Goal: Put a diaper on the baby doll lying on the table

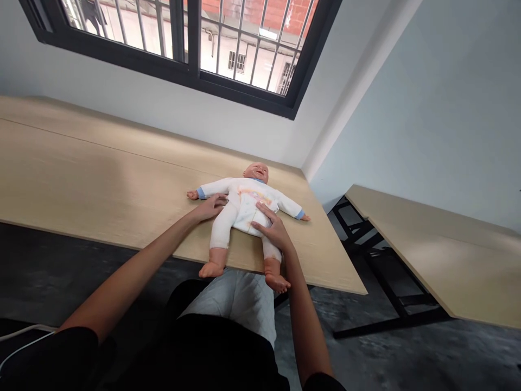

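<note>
A baby doll [250, 203] in a white suit with blue cuffs and a faded print on its chest lies on its back on the wooden table [154, 195]. Its arms spread to both sides, and its bare feet reach the table's near edge. My left hand [211, 207] rests beside the doll's waist, fingers stretched out, their tips against or partly behind its side. On the lower belly and hip at the other side lies my right hand [275, 228], thumb and fingers spread over the white cloth. Neither hand grips the doll.
A second wooden table [439, 244] with a black metal frame stands to the right, across a gap of dark floor [366, 353]. Behind the doll's table are a white wall and a barred window [191, 70]. A white cable [28, 330] shows at lower left.
</note>
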A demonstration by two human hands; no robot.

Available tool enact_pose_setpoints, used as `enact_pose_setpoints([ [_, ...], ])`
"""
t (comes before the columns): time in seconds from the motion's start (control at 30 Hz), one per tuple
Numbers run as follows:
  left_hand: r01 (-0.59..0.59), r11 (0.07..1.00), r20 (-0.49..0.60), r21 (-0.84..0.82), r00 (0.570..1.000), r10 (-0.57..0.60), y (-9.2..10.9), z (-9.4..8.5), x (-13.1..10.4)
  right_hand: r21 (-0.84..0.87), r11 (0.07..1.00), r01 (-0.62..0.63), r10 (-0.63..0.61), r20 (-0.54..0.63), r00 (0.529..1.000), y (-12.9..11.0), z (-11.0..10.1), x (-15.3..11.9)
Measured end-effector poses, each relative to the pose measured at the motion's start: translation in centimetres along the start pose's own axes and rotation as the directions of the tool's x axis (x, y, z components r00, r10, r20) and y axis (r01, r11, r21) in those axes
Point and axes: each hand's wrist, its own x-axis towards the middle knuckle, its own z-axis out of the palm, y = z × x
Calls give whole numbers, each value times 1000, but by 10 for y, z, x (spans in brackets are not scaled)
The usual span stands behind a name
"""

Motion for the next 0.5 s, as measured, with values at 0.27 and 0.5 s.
enact_pose_setpoints([
  [0.27, 77, 984, 47, -160, 996, -70, 11, 3, -6, -3, 1000, 3, -3, -7, 1000, 0, 0, 0],
  [0.5, -13, 936, -127, -353, 991, -35, 14, -6, 1, -22, 1000, -8, 7, -19, 1000, 0, 0, -1],
])
